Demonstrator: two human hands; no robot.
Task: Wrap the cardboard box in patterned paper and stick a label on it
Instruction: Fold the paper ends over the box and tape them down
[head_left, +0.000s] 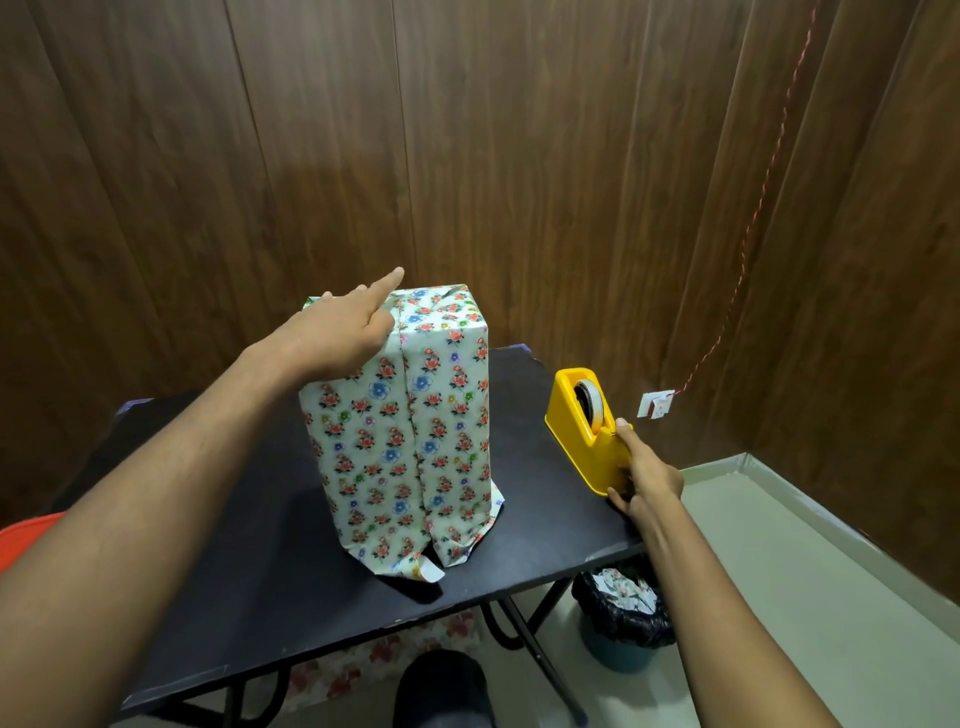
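The tall cardboard box wrapped in white floral-patterned paper (400, 431) stands upright on the black folding surface (249, 545), its long axis vertical and its seam facing the person. The left hand (337, 332) rests flat on the box's upper left, fingers (387, 283) straight. To the box's right, the right hand (647, 475) grips the yellow plastic tape dispenser (584, 431), thumb at its cutter, making it the hand nearer the tape the seam likely needs.

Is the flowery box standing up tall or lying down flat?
Standing up tall. The wrapped box stands on its short end on the black table, and the left hand rests on its top.
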